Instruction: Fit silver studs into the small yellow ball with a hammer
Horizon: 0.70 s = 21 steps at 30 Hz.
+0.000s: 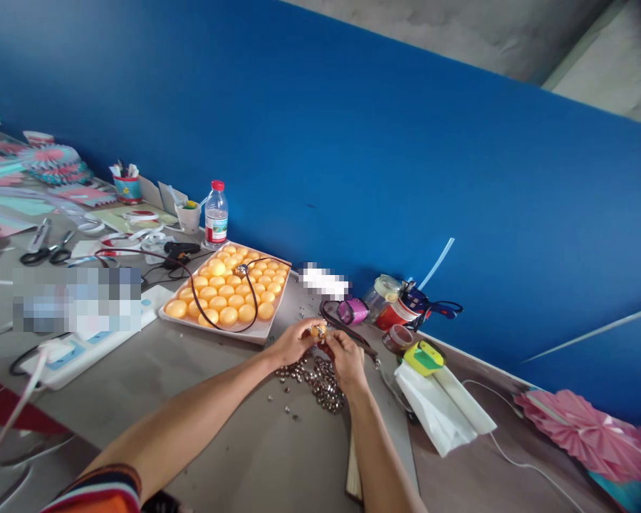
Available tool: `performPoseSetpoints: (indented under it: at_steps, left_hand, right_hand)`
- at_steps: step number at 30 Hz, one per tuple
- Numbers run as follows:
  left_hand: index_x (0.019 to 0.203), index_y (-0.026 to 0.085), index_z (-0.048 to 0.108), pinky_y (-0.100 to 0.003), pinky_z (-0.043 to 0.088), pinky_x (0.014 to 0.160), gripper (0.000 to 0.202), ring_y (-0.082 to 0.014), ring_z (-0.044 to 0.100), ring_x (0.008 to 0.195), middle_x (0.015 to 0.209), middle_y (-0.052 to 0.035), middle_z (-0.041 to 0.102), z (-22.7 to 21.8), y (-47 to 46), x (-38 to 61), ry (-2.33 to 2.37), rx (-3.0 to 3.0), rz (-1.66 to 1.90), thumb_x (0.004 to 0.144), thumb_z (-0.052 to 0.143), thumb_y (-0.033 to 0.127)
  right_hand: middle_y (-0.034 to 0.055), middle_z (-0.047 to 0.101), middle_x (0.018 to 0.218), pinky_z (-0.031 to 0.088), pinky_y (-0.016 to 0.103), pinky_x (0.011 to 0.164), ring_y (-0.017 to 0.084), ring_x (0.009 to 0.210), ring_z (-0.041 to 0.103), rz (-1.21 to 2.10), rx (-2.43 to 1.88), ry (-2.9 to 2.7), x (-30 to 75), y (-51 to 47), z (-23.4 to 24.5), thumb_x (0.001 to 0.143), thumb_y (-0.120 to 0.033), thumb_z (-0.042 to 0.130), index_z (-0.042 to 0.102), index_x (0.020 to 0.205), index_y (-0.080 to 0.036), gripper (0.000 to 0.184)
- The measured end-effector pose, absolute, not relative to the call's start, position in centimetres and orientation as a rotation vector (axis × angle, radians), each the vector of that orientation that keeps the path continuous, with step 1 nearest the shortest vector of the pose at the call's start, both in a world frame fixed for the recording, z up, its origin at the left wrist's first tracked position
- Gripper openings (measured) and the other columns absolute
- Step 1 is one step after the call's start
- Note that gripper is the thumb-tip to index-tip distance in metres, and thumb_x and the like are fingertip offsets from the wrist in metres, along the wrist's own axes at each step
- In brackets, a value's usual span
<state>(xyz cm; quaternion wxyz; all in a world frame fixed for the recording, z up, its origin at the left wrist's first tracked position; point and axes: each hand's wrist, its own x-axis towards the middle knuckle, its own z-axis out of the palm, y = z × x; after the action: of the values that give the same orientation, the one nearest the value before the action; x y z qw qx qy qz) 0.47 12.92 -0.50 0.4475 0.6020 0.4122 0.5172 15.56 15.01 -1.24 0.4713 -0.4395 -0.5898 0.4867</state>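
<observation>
Blue wall fills the upper half of the frame, and below it a grey-brown table (235, 442) runs from the left edge to the lower right. Just below the middle of the frame the left hand (290, 343) and the right hand (348, 360) meet, the fingertips of both pinched on a small orange ball (319, 330). Only a sliver of it shows between the fingers, and a glinting bit on it is too small to make out. A dark shape sits just under the right thumb; I cannot tell what it is.

Directly beneath the hands lies a heap of small metal pieces (320, 381), with a few strays to its left; their form is too fine to tell. Left of the hands a white tray (214, 322) holds rows of orange balls (219, 292), and a black cord (252, 296) loops across them. Behind the tray stands a water bottle (216, 214), with a black glue gun (180, 250) lying near it.

Two patches are pixelated: a large one at mid-left, and a small one by the wall right of the tray. A red jar (398, 312), a yellow-green object (423, 356) and a white paper bag (441, 406) lie right of the hands. At lower right a pink paper fan (582, 431) is cut off by the frame. A wooden strip (354, 470) at bottom centre is half covered by the right forearm.
</observation>
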Motion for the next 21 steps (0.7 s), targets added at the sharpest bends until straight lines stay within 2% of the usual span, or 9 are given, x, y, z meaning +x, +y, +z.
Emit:
performPoseSetpoints:
  at_steps: [4,11,18,21]
  left_hand:
    - [0.112,0.016,0.058,-0.033,0.044,0.089,0.036,-0.0203,0.058,0.099,0.112,-0.0098,0.062,-0.49,12.7,0.5,1.058,1.573,1.315,0.08,0.056,0.031]
    - [0.111,0.016,0.058,-0.034,0.045,0.091,0.031,-0.0189,0.058,0.1,0.11,-0.0087,0.063,-0.39,12.55,0.55,1.114,1.723,1.384,0.08,0.052,0.02]
    - [0.11,0.015,0.06,-0.035,0.041,0.096,0.031,-0.0203,0.056,0.106,0.113,-0.011,0.062,-0.47,12.46,0.74,1.092,1.819,1.359,0.082,0.052,0.026]
    - [0.114,0.016,0.057,-0.035,0.042,0.095,0.036,-0.0206,0.056,0.105,0.114,-0.0101,0.062,-0.19,12.18,0.98,1.128,1.704,1.346,0.082,0.053,0.033]
  right_hand:
    - [-0.004,0.056,0.059,0.041,0.027,0.059,0.014,0.057,0.05,1.298,-1.049,-1.343,15.27,14.87,-1.21,0.068,-0.035,0.06,0.058,0.069,-0.022,0.013]
    - [-0.0043,0.052,0.057,0.039,0.027,0.058,0.014,0.055,0.047,1.28,-1.047,-1.323,14.84,14.29,-0.62,0.068,-0.032,0.058,0.055,0.065,-0.023,0.01]
    - [-0.0041,0.05,0.055,0.039,0.025,0.054,0.013,0.053,0.045,1.228,-1.121,-1.305,14.61,14.09,-0.41,0.067,-0.034,0.059,0.051,0.062,-0.022,0.015]
    - [-0.0041,0.053,0.059,0.041,0.026,0.057,0.014,0.055,0.049,1.236,-1.089,-1.279,14.77,14.26,-0.33,0.068,-0.039,0.058,0.051,0.067,-0.023,0.018]
